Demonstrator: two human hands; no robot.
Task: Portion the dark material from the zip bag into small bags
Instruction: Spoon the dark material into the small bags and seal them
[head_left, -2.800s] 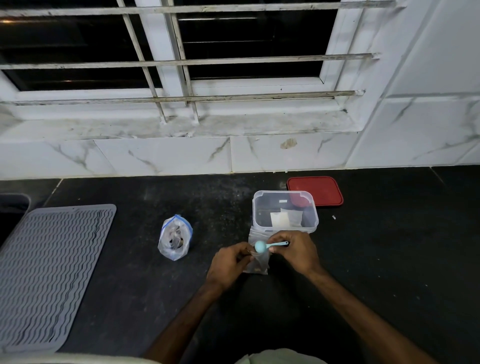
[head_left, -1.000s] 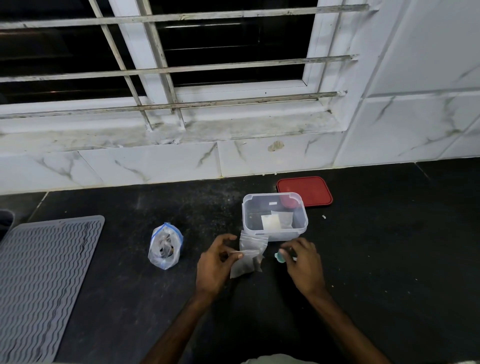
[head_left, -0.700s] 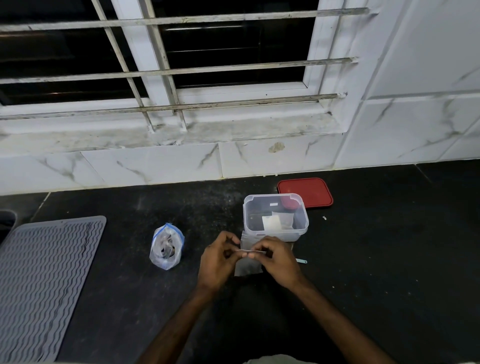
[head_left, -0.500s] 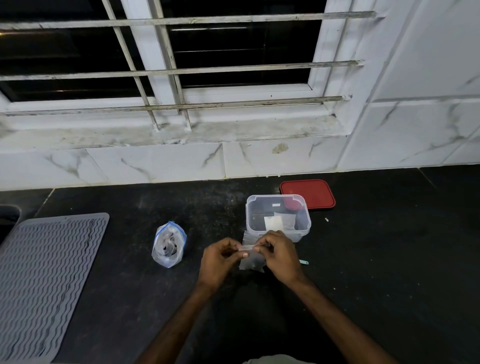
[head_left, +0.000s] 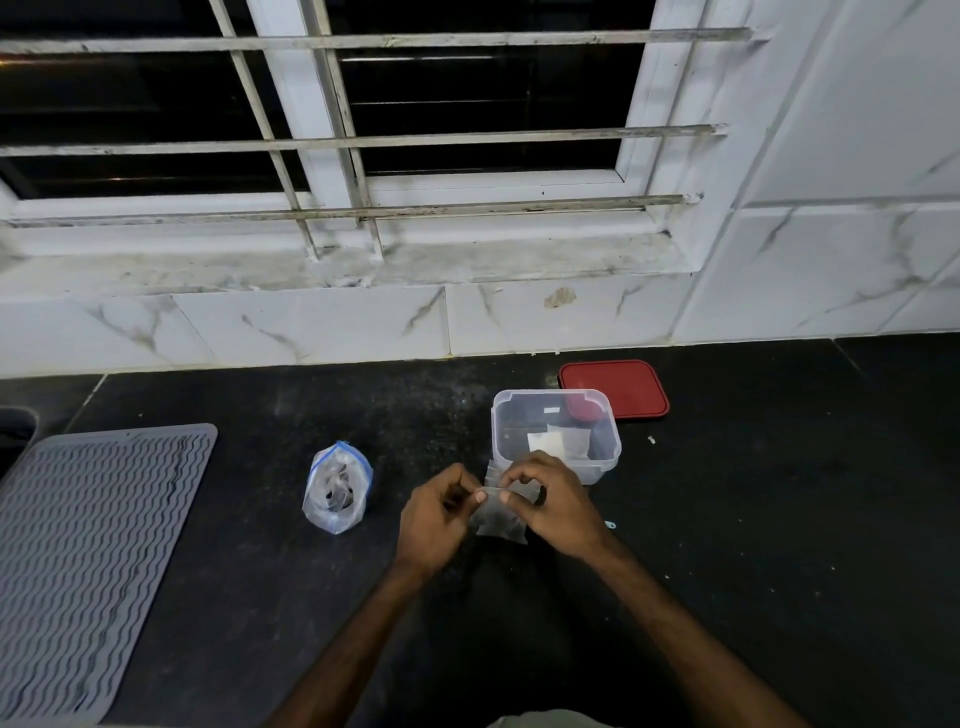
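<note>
A small clear bag with dark material in its bottom hangs between my hands above the black counter. My left hand pinches its top strip at the left end, and my right hand pinches the same strip at the right. The zip bag with a blue seal stands open to the left, dark material inside. A clear plastic box just behind my hands holds two small bags. Only the handle tip of the light blue spoon shows on the counter, right of my right wrist.
A red lid lies behind the clear box near the marble wall. A grey ribbed mat covers the counter's left side. A barred window sits above the sill. Small crumbs dot the counter at right.
My right hand set the blue spoon down on the counter, then joined the left hand on the small bag's top strip. The bag was lifted slightly and both hands now pinch its top.
</note>
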